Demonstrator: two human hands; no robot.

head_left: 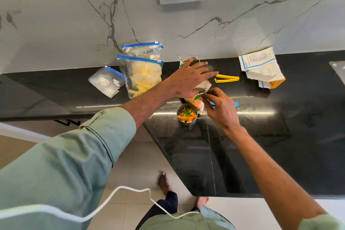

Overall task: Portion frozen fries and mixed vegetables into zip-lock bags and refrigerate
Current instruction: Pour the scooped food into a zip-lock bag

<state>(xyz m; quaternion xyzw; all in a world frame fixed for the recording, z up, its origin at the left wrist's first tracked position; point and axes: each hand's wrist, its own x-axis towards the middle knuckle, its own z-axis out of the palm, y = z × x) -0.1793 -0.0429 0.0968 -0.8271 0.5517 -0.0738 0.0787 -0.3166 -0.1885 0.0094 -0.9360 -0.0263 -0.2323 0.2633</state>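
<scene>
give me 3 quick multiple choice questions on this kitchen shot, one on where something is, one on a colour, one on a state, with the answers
1. Where is the zip bag of fries?
A) left of the vegetable packet
B) right of it
C) on the floor

2. What colour is the clip that lies in full view?
A) red
B) yellow
C) green

3. What state is the steel cup in?
A) empty
B) tipped over
C) upright, holding mixed vegetables

Answers: 1 A, the bag stands to the packet's left, near the wall. 2 B, the clip is plainly yellow against the black counter. 3 C, orange and green pieces show inside the upright cup.
</scene>
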